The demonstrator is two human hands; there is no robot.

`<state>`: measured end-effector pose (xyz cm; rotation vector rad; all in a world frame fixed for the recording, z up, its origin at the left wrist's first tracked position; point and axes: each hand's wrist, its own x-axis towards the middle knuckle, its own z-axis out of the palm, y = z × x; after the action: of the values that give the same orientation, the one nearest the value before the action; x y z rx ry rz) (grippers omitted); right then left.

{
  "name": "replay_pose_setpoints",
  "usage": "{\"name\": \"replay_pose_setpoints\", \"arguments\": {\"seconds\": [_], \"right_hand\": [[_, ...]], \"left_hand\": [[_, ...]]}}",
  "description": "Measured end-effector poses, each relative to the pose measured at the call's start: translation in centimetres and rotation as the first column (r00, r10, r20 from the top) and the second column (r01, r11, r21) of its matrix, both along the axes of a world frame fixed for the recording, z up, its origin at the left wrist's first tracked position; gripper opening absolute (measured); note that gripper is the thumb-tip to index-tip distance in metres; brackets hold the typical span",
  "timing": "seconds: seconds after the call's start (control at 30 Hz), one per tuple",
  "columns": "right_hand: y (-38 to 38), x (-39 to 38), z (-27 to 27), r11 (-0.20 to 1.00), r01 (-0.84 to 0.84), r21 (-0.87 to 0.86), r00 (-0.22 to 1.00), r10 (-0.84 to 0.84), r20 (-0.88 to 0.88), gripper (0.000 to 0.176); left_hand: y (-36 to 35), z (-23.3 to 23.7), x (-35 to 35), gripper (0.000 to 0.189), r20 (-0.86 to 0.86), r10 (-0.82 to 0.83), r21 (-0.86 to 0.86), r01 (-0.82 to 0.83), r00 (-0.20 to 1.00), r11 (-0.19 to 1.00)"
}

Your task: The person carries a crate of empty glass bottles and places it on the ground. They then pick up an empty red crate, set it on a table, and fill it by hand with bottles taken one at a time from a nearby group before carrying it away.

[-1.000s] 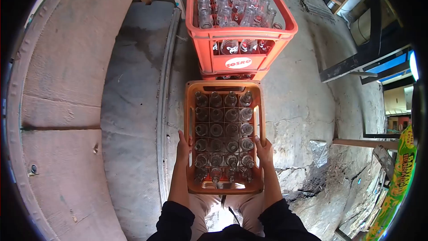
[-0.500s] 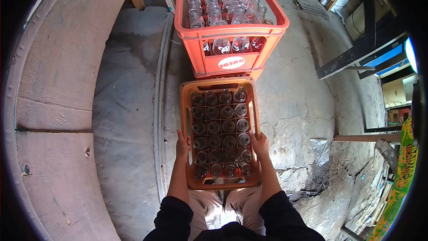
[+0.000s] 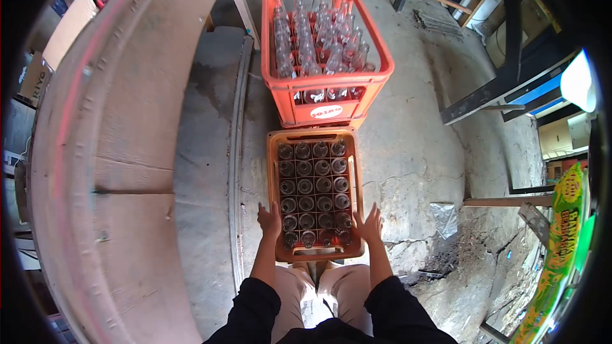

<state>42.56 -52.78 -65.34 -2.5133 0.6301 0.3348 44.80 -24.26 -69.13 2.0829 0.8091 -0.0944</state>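
An orange-brown crate (image 3: 274, 181) stands in front of my legs, its divided cells filled with several rows of clear glass bottles (image 3: 305, 186). Beside its left rim, near the front, is my left hand (image 3: 269, 221), with the fingers apart and nothing held. My right hand (image 3: 370, 224) is spread at the opposite rim, also holding nothing, thumb close to the crate's edge. Just beyond the far end rises a red-orange crate (image 3: 326, 113) with a white oval label, packed with upright glass bottles (image 3: 306, 44); another crate shows beneath it.
Cardboard (image 3: 137, 229) covers a long surface on the left, with a metal rail (image 3: 237, 172) along the floor beside it. On the right are a dark frame (image 3: 491, 89), a clear plastic scrap (image 3: 444, 218), cracked concrete and a green-yellow printed banner (image 3: 561, 236).
Both hands have let go of the orange-brown crate's side rims and opened outward. The view has shifted, so the red-orange crate sits lower and more cardboard shows at left.
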Motion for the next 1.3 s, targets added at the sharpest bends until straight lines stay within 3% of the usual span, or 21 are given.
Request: {"name": "replay_pose_setpoints", "arguments": {"seconds": [0.07,0.2,0.33,0.43,0.6,0.73,0.77,0.9,0.93,0.97,1.0,1.07,1.13,1.2,1.23,1.3], "right_hand": [[-0.7,-3.5,3.1,1.000,-0.003,0.024,0.986,-0.001,0.165,0.081],[0.6,-8.7,14.6,0.990,-0.143,0.020,0.957,0.133,0.258,0.075],[4.6,-8.3,30.5,0.936,-0.325,0.131,0.907,0.270,0.322,0.069],[8.1,-6.5,39.4,0.850,-0.499,0.171,0.777,0.351,0.522,0.058],[13.7,-6.3,50.3,0.669,-0.723,0.173,0.582,0.454,0.675,0.035],[19.2,-8.7,55.1,0.477,-0.861,0.176,0.411,0.450,0.793,0.013],[20.4,-10.0,55.8,0.411,-0.894,0.178,0.378,0.480,0.792,0.012],[26.5,-15.9,57.8,0.105,-0.985,0.136,0.171,0.522,0.836,0.008],[27.7,-17.4,58.2,0.018,-0.994,0.106,0.100,0.510,0.855,0.008],[28.8,-18.8,57.4,-0.056,-0.983,0.176,0.122,0.520,0.845,0.007],[29.5,-20.2,57.8,-0.150,-0.979,0.138,0.039,0.525,0.850,0.009],[30.7,-22.6,59.1,-0.316,-0.947,0.060,-0.116,0.508,0.854,0.012],[31.4,-24.9,59.1,-0.476,-0.877,0.058,-0.198,0.469,0.860,0.014],[31.8,-26.9,59.4,-0.606,-0.794,0.053,-0.293,0.457,0.840,0.009],[32.0,-27.9,59.3,-0.673,-0.739,0.027,-0.350,0.418,0.838,0.008],[32.9,-30.4,59.5,-0.797,-0.603,0.012,-0.406,0.320,0.856,0.022]], "left_hand": [[-1.0,5.4,-1.7,0.082,-0.078,0.034,0.120,-0.024,0.996,0.992],[-3.4,16.0,-4.6,0.083,-0.087,0.143,-0.009,-0.144,0.986,0.989],[-6.4,31.0,-7.1,0.078,0.088,0.068,-0.175,-0.051,0.994,0.983],[-6.6,41.5,-9.5,0.071,0.277,0.015,-0.238,0.054,0.961,0.970],[-3.1,52.1,-15.4,0.063,0.442,-0.036,-0.177,0.126,0.896,0.976],[1.1,57.7,-22.1,0.058,0.446,0.058,-0.093,-0.019,0.893,0.995],[1.8,58.8,-24.2,0.046,0.499,0.190,-0.173,-0.118,0.846,0.978],[5.1,61.2,-34.0,0.018,0.572,0.360,-0.176,-0.318,0.737,0.931],[5.3,61.5,-36.4,0.013,0.600,0.412,-0.170,-0.393,0.686,0.904],[5.5,62.1,-39.0,0.013,0.587,0.439,-0.095,-0.480,0.681,0.872],[5.3,62.7,-41.3,0.015,0.568,0.467,-0.018,-0.557,0.678,0.830],[3.9,63.7,-44.9,0.020,0.553,0.656,-0.109,-0.736,0.514,0.668],[2.5,63.9,-47.9,0.021,0.566,0.719,0.022,-0.880,0.403,0.475],[0.5,63.1,-49.9,0.024,0.596,0.787,-0.058,-0.970,0.157,0.238],[-0.6,62.8,-50.4,0.027,0.631,0.775,-0.167,-0.982,-0.041,0.084],[-3.1,61.9,-52.0,0.028,0.671,0.723,-0.155,-0.984,-0.166,-0.083]]}}
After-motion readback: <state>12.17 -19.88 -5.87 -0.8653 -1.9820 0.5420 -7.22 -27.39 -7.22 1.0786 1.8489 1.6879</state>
